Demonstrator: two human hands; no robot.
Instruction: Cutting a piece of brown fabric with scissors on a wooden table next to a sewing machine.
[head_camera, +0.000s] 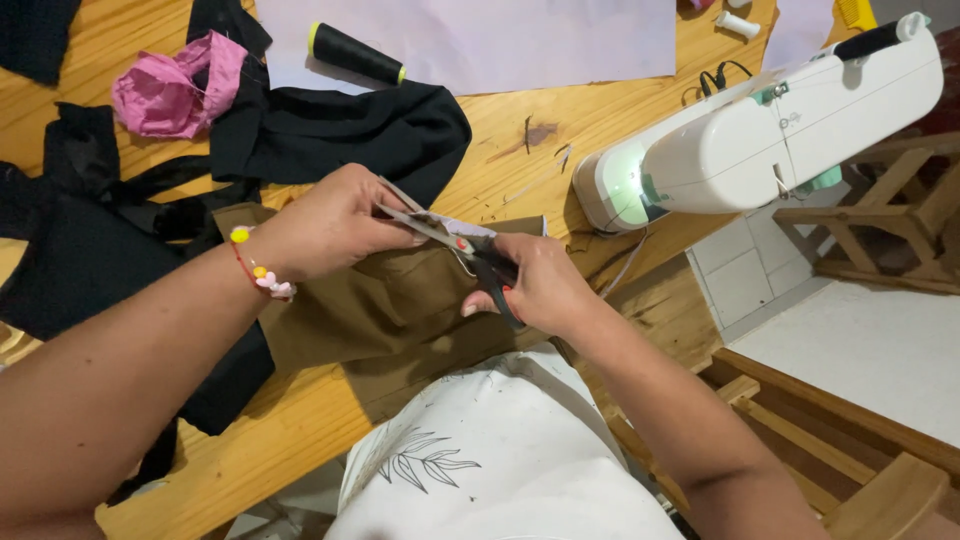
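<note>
- Two hands at frame centre, both busy w/ one piece of olive-brown fabric (380, 300) lying on the wooden counter (300, 430), just in front of the person's torso.
- Left hand (335, 225): fingers closed, pinching the fabric's upper edge and holding it up; beaded bracelet (262, 268) at the wrist.
- Right hand (545, 285): fingers shut through the black handles of the scissors (470, 245); blades pointed toward frame left, tips reaching under the left hand's fingers, right at the fabric edge.
- A pale strip showed along the fabric's top edge, betw. the hands; can't tell what it was.
- Handling, judged: fabric looked soft, limp, light, prob. a woven cloth w/ some body; it would sag unless kept taut, so best held by a pinch at the edge close to the blades, as here.
- Around: black cloth (340, 130) heaped upper left to left, pink cloth (175, 90) upper left, black thread spool (357, 53) top centre on a pale sheet (520, 35), white sewing machine (770, 130) upper right.
</note>
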